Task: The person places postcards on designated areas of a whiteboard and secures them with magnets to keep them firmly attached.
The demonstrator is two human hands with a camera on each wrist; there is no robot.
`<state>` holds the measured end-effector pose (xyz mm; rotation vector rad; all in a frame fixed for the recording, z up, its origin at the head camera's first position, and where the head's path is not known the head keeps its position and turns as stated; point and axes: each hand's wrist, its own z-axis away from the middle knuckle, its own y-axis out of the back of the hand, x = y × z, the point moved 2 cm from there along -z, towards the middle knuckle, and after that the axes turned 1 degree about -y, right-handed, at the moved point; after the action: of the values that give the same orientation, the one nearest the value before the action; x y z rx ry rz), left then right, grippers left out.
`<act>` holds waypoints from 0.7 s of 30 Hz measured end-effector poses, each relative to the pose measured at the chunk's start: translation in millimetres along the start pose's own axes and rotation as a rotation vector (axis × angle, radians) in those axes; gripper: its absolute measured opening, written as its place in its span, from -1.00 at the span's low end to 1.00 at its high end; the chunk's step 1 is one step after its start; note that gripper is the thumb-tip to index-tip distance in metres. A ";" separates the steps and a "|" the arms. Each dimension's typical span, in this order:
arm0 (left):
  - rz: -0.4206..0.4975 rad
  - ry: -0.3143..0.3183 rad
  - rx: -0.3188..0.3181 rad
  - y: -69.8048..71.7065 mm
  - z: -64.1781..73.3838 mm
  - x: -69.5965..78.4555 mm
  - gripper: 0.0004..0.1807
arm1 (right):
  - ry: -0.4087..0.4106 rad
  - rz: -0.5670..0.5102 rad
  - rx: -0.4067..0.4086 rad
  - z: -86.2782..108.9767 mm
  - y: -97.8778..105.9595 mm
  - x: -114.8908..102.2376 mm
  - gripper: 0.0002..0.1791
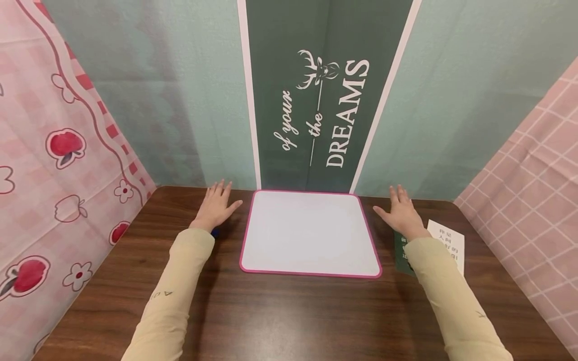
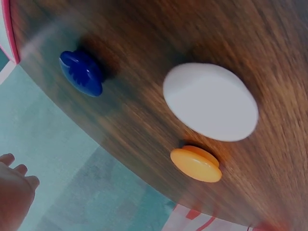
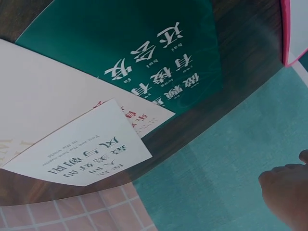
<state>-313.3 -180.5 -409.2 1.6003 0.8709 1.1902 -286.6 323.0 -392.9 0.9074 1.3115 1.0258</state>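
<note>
In the head view a white board with a pink rim [image 1: 310,233] lies on the brown table between the two hands. My left hand [image 1: 214,206] is left of the board, fingers straight and holding nothing. Below its wrist a bit of a blue knob-shaped piece [image 1: 215,232] peeks out. The left wrist view shows that blue piece [image 2: 82,72] whole, with a white oval piece [image 2: 211,102] and an orange knob-shaped piece [image 2: 196,163]. To the right of the board, my right hand [image 1: 402,216] has straight fingers and is likewise bare. Its forearm partly covers the printed cards.
Overlapping on the table at right are a dark green card [image 3: 130,43], a cream card [image 3: 43,96] and a white card [image 3: 91,149]. A teal cloth [image 1: 180,100] hangs behind the table, a fruit-patterned cloth [image 1: 63,200] at left, and a pink checked cloth [image 1: 533,190] at right.
</note>
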 end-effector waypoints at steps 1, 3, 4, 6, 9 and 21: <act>0.007 -0.005 -0.001 -0.5 -0.5 0.4 -0.15 | 0.002 0.001 -0.006 0.0 -0.4 -0.9 0.10; 0.015 -0.018 -0.004 -1.1 -1.2 1.7 -0.17 | 0.007 0.005 -0.015 0.3 -1.1 -3.1 0.10; 0.019 -0.023 -0.006 -1.5 -1.5 2.4 -0.18 | 0.011 0.008 -0.018 0.5 -1.4 -4.5 0.10; 0.029 -0.027 -0.013 -1.9 -1.2 4.2 -0.20 | 0.019 0.014 -0.022 0.5 -2.6 -6.5 0.08; 0.056 -0.027 -0.026 -2.9 0.0 8.0 -0.22 | 0.030 0.022 -0.030 0.9 -4.5 -9.8 0.07; 0.117 -0.039 -0.097 -3.1 5.1 26.0 -0.24 | 0.069 0.025 -0.037 6.4 -6.9 -20.7 0.02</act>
<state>-301.1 -157.2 -404.8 1.6080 0.6915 1.2594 -279.4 301.4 -392.5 0.8693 1.3373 1.1052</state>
